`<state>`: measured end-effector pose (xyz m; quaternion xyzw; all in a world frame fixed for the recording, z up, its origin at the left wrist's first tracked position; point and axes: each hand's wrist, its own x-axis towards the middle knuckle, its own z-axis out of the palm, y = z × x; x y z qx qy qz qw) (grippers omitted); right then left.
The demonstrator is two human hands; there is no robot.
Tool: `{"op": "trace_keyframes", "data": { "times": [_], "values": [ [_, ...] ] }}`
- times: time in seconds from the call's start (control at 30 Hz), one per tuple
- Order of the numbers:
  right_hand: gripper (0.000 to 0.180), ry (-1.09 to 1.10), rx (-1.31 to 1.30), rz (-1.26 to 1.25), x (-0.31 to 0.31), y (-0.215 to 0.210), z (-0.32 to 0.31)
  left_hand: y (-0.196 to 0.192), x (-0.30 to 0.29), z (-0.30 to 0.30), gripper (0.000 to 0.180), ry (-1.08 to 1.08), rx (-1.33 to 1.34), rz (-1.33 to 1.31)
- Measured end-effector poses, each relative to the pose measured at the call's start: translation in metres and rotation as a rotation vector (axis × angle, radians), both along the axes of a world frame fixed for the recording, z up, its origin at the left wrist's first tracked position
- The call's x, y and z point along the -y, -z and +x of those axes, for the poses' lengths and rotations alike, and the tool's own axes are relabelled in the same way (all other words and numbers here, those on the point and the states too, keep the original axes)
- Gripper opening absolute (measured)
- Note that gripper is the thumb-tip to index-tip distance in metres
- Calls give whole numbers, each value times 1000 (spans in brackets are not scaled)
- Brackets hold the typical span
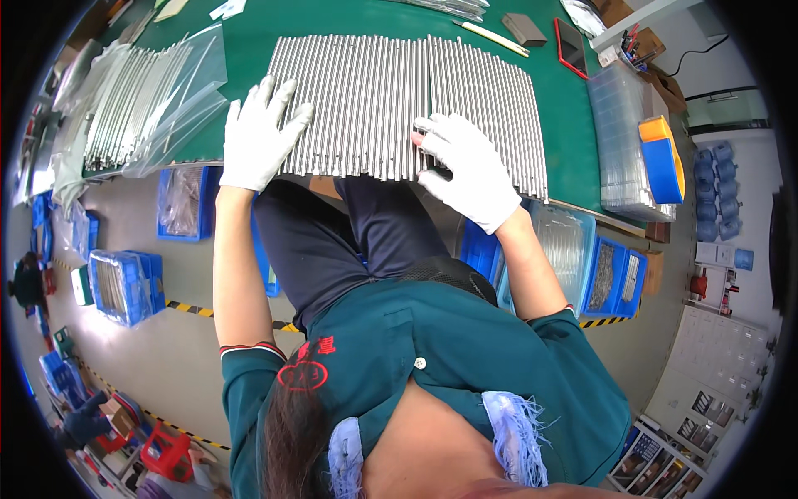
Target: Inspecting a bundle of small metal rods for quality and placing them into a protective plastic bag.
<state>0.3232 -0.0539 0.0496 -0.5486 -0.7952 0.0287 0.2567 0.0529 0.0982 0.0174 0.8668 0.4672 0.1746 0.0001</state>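
Thin silvery metal rods (357, 100) lie side by side on the green tabletop in front of me, forming a flat row. A narrow gap sets apart a second group of rods (490, 108) on the right. My left hand (259, 141), in a white glove, rests with fingers spread along the left edge of the row. Also gloved in white, my right hand (470, 175) lies over the near ends by the gap. Its fingers are slightly bent, thumb apart, and one bare fingertip pokes out of the glove. I see no rod gripped in either hand.
Bagged rods (137, 100) lie at the table's left. A white-and-yellow pen (492, 38), a grey block (524, 30) and a red-edged phone (571, 46) lie at the back right. Clear plastic trays (617, 141) and tape rolls (662, 160) stand right. Blue bins (129, 287) sit below.
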Motion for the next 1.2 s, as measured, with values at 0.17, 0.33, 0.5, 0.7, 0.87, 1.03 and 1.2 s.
{"op": "trace_keyframes", "data": {
  "times": [0.17,0.33,0.5,0.7,0.87,1.03,1.2],
  "values": [
    [45,-18,-33,-22,-4,-1,-8,-1,2,-2,60,-1,3,10],
    [46,-28,15,-21,-7,-3,-15,-5,5,-2,47,64,-84,83],
    [47,-35,-45,-32,-9,-3,-18,-5,6,0,35,73,-103,94],
    [46,-55,3,-36,-16,-1,-25,-3,6,-3,33,108,-83,176],
    [47,-108,-23,-43,-19,-6,-30,-4,6,-4,47,122,-187,200],
    [46,-95,-3,-6,-22,-1,-39,5,-1,-5,62,91,-130,125],
    [45,-117,-59,-20,-27,0,-41,8,-2,-5,63,58,-120,99]
  ]
}}
